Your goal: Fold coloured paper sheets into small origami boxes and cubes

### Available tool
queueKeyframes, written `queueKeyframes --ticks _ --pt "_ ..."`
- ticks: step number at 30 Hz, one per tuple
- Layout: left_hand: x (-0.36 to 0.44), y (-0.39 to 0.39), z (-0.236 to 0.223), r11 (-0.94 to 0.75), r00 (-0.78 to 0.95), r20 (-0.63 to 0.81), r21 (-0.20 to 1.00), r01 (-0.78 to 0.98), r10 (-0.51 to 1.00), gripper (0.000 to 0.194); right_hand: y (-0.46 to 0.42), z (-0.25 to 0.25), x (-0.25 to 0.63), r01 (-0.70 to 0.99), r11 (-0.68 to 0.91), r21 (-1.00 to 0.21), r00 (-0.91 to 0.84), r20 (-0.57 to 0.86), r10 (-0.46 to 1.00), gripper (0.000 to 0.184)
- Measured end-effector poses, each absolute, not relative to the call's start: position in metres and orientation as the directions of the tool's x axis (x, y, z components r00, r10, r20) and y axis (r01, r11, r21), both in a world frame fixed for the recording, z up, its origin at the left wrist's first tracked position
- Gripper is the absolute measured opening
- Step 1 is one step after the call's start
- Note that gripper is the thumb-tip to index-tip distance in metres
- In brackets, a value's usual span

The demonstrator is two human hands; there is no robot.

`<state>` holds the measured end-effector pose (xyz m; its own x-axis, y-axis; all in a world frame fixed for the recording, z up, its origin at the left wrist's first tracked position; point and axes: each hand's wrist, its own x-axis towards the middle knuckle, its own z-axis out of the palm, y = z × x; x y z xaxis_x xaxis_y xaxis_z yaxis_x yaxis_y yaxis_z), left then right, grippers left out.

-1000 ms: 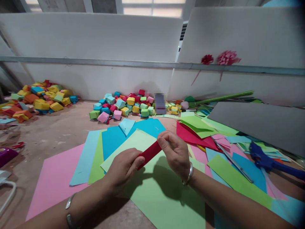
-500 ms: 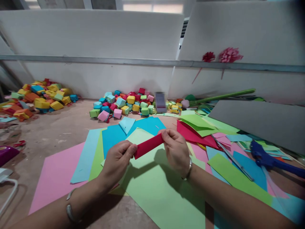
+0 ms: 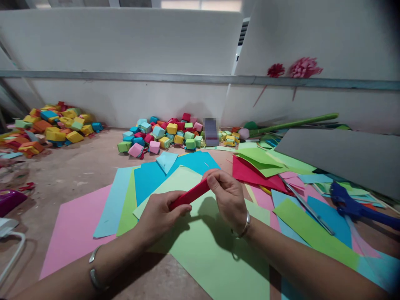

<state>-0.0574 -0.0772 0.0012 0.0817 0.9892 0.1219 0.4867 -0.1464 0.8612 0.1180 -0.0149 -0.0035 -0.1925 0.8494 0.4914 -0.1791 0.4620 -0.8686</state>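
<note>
A red folded paper strip [image 3: 191, 195] is stretched between my two hands, above the sheets of paper. My left hand [image 3: 163, 210] grips its near-left end, thumb below and fingers behind. At the far-right end, my right hand [image 3: 227, 192] pinches the strip between thumb and curled fingers. Seen nearly edge-on, the strip looks narrow. Beneath both hands lies a pale green sheet [image 3: 218, 254], crossed by their shadows. Blue sheets [image 3: 150, 183] and a pink sheet [image 3: 78, 225] spread out to the left of it.
Small folded paper cubes [image 3: 158, 132] are heaped by the wall, with another pile [image 3: 62, 125] farther left. On the right lie scissors [image 3: 308, 206], a blue glue gun [image 3: 353, 204], red paper [image 3: 256, 173] and a grey board [image 3: 340, 158]. A white cable [image 3: 18, 250] runs at lower left.
The red strip has turned from showing its broad face to nearly edge-on. My left thumb has shifted lower and opened out along it; my right hand has stayed about in place.
</note>
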Motion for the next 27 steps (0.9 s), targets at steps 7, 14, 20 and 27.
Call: queueKeyframes --ticks 7,14,20,27 --pt "-0.058 -0.076 0.007 -0.080 0.171 0.019 0.932 0.355 0.985 0.029 -0.014 0.002 0.121 -0.155 0.535 -0.830 -0.192 0.557 0.808 0.018" --pt "-0.063 -0.076 0.001 -0.231 0.258 0.134 0.889 0.396 0.957 0.034 -0.021 0.005 0.121 -0.093 0.666 -0.740 -0.291 0.660 0.693 0.014" --pt "-0.059 -0.077 0.005 -0.310 0.262 0.199 0.804 0.508 0.944 0.036 -0.022 0.004 0.122 -0.038 0.720 -0.693 -0.274 0.700 0.659 0.009" --pt "-0.058 -0.083 0.012 -0.516 0.110 0.556 0.655 0.552 0.824 0.009 -0.034 0.010 0.118 -0.016 0.830 -0.558 -0.365 0.776 0.514 0.011"
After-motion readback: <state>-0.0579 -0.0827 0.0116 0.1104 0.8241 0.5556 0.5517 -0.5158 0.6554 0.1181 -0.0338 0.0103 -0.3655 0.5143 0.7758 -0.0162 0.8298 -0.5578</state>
